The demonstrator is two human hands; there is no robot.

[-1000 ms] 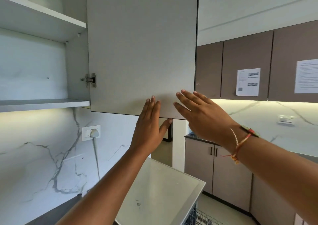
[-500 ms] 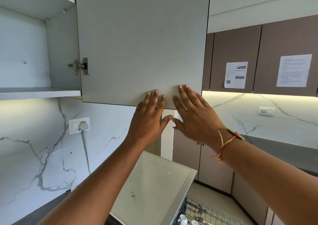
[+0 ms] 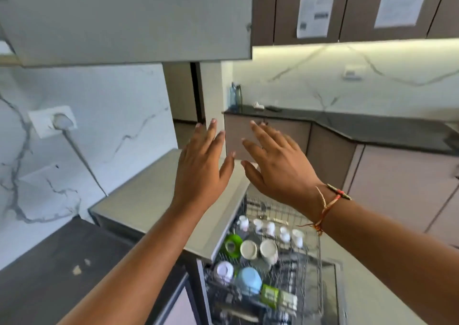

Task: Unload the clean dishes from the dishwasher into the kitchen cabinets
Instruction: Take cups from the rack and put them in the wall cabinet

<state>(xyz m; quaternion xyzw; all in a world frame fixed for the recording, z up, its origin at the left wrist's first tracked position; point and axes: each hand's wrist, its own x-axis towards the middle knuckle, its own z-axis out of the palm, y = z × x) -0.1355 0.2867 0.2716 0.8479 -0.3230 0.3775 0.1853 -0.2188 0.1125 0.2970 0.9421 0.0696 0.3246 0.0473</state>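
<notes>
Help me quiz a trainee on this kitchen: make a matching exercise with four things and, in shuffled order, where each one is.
Things
1. blue bowl
2. bottles
3. paper notice
4. thread bracelet

Places
A. on a brown cabinet door
B. in the dishwasher rack
C. round the wrist of the right hand
D. on the far dark counter

Pairs: 1-B, 2-D, 3-A, 4-C

Cups (image 3: 269, 227) in dishwasher rack (image 3: 310, 255); cabinet door (image 3: 129, 18) above; counter (image 3: 49, 270) left.
</notes>
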